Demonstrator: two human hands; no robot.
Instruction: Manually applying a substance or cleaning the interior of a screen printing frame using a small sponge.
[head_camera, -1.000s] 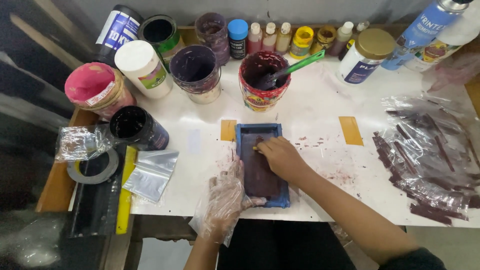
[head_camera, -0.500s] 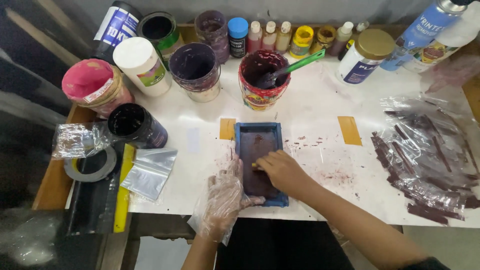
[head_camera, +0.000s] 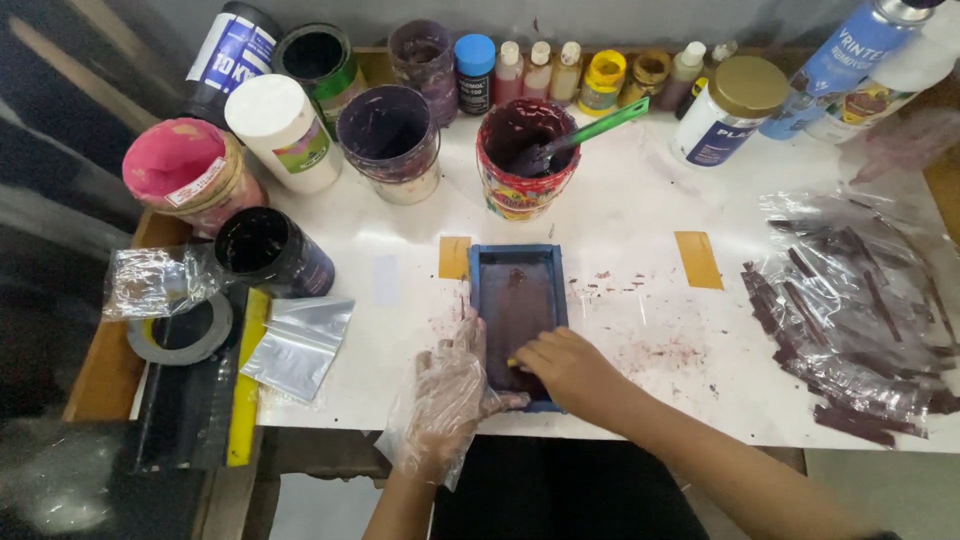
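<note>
A blue rectangular mould (head_camera: 518, 290) filled with dark purple paste lies on the white table (head_camera: 620, 230). My left hand (head_camera: 450, 385), in a loose clear plastic glove, grips the mould's near left edge, thumb across its near corner. My right hand (head_camera: 565, 370) is bare and rests on the near end of the mould, fingers curled over a small yellow piece (head_camera: 513, 362) pressed on the paste. Purple specks dot the table to the right of the mould.
A red bucket (head_camera: 525, 150) with a green-handled tool (head_camera: 600, 125) stands behind the mould, among several tubs, jars and small bottles. Clear plastic with dark purple strips (head_camera: 860, 300) lies right. At the left sit a black container (head_camera: 265, 250), a silver pouch (head_camera: 298, 345) and a tape roll (head_camera: 180, 330).
My right hand has slid down the mould from its middle to its near end. The gloved left hand has stayed at the mould's near left edge.
</note>
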